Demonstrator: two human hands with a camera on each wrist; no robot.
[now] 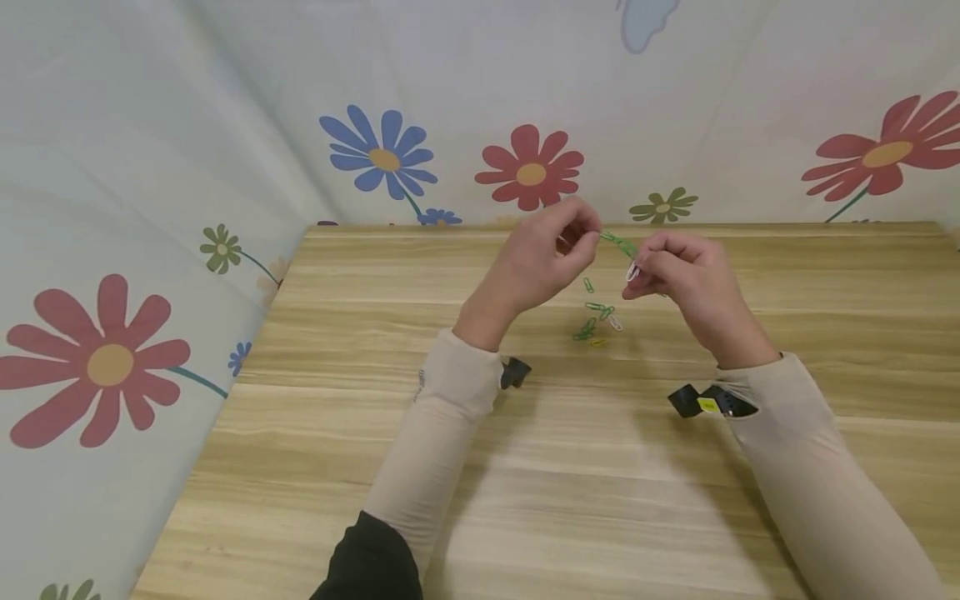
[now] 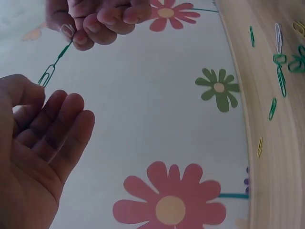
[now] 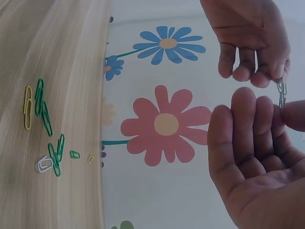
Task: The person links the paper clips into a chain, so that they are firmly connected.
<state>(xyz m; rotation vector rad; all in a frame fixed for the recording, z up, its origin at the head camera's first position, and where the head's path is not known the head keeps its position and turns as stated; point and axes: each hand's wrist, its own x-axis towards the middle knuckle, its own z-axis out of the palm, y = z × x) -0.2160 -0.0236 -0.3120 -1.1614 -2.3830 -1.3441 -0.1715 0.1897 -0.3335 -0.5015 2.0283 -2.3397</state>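
Observation:
Between the two hands stretches a short chain of green paper clips (image 1: 618, 242), held up above the far part of the table. My left hand (image 1: 542, 257) pinches its left end between thumb and forefinger. At the other end my right hand (image 1: 681, 279) pinches the chain, and a white paper clip (image 1: 632, 272) shows at those fingertips. In the left wrist view the linked green clips (image 2: 47, 75) run from the left thumb up to the right fingers. The right wrist view shows the other fingers of both hands loosely bent, the chain (image 3: 281, 93) partly hidden at the fingertips.
Below the hands, a loose group of green paper clips (image 1: 585, 330) lies on the wooden table (image 1: 337, 350), with a white clip (image 1: 615, 322) and a yellow clip (image 1: 597, 342) among them. A flower-patterned cloth (image 1: 450, 83) hangs behind the table's far edge.

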